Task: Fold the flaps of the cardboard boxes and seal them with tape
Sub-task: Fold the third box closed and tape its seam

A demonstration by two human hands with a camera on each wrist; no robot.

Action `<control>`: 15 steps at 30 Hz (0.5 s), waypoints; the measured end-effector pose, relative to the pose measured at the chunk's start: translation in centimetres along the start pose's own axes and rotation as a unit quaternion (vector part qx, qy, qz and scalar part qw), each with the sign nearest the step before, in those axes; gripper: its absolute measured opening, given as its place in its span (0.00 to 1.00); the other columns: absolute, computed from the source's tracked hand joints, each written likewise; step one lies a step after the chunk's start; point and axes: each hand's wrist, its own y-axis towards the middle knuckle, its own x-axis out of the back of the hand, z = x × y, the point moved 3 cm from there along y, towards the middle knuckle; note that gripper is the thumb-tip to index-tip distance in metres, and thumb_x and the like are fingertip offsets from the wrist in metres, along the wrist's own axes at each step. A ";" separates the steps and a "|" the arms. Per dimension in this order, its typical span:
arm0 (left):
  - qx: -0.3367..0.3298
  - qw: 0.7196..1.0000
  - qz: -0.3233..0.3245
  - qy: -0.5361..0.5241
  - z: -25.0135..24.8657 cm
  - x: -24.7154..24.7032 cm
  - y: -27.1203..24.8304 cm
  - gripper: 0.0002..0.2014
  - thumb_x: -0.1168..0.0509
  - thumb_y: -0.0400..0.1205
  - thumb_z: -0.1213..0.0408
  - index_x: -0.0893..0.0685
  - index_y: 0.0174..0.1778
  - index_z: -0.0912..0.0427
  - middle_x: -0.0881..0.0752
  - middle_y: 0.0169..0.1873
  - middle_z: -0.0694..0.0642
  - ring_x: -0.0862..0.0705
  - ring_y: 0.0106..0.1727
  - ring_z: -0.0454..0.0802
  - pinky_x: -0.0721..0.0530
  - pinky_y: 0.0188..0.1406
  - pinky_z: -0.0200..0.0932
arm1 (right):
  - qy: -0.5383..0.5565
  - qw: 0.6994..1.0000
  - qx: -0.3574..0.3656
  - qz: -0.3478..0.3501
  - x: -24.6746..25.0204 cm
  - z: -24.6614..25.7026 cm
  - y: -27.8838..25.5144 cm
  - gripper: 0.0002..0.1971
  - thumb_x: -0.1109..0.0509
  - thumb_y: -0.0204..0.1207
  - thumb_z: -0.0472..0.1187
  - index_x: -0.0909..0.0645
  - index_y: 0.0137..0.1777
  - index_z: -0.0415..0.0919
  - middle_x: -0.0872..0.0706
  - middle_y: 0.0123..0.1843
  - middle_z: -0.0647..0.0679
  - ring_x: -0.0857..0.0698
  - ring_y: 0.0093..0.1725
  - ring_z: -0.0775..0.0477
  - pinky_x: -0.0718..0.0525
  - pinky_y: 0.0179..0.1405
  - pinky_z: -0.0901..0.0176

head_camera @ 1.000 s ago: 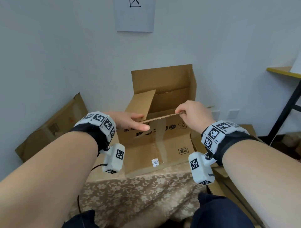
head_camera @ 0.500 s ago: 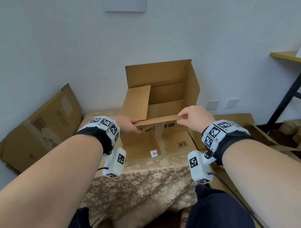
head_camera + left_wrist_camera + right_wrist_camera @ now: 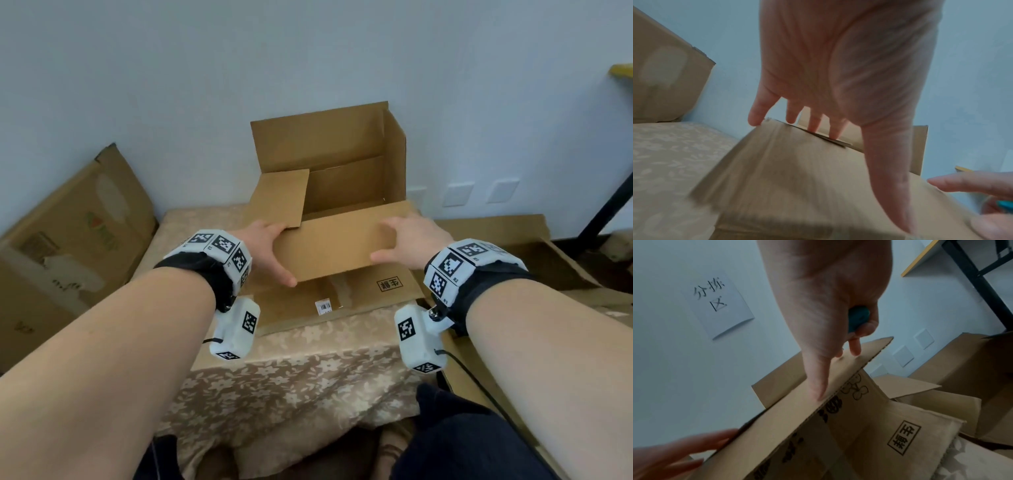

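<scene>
Both hands are pressing the brown cardboard box's (image 3: 329,192) near flap (image 3: 337,243) inward to close it: left hand (image 3: 270,250) open-fingered, right hand (image 3: 411,245) spread while pinching a small teal object (image 3: 858,318).

Both bare forearms reach forward side by side, each with a black band at the wrist. The left hand (image 3: 270,248) lies spread with straight fingers, thumb stretched toward the body. The right hand (image 3: 411,241) mirrors it, though its outer fingers (image 3: 869,326) curl around something teal.
</scene>
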 end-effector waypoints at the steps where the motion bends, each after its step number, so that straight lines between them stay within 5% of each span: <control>1: -0.004 1.000 -0.007 -0.002 -0.1 0.1 0.1 0.60 0.23 0.62 0.38 0.53 0.83 0.45 0.47 0.82 0.51 0.38 0.79 0.56 0.32 0.75 0.58 | 0.001 1.000 -0.001 -0.003 -0.2 -0.2 0.3 0.41 0.28 0.71 0.63 0.40 0.82 0.54 0.35 0.80 0.43 0.29 0.74 0.38 0.23 0.67 0.40; 8: -0.004 0.999 -0.052 -0.001 0.4 -0.9 4.8 0.49 0.32 0.73 0.38 0.55 0.83 0.40 0.50 0.83 0.55 0.49 0.82 0.62 0.41 0.78 0.64 | -0.028 0.999 0.027 -0.005 -1.7 0.7 5.4 0.53 0.22 0.66 0.59 0.53 0.84 0.56 0.51 0.86 0.50 0.33 0.79 0.42 0.21 0.66 0.43; 11: 0.012 0.997 -0.075 -0.007 0.6 -0.9 5.7 0.31 0.49 0.85 0.42 0.54 0.82 0.38 0.48 0.83 0.57 0.47 0.81 0.65 0.42 0.79 0.62 | -0.046 0.998 0.039 0.000 -2.1 1.6 6.7 0.50 0.22 0.65 0.60 0.46 0.83 0.55 0.41 0.80 0.47 0.24 0.70 0.42 0.16 0.52 0.47; 15: 0.045 0.993 -0.102 0.027 0.9 -0.4 5.5 0.27 0.55 0.87 0.45 0.53 0.82 0.38 0.43 0.81 0.61 0.41 0.78 0.65 0.43 0.78 0.55 | -0.009 0.999 0.042 -0.029 -2.4 2.1 7.0 0.36 0.24 0.69 0.59 0.32 0.73 0.47 0.31 0.67 0.46 0.20 0.55 0.44 0.18 0.43 0.52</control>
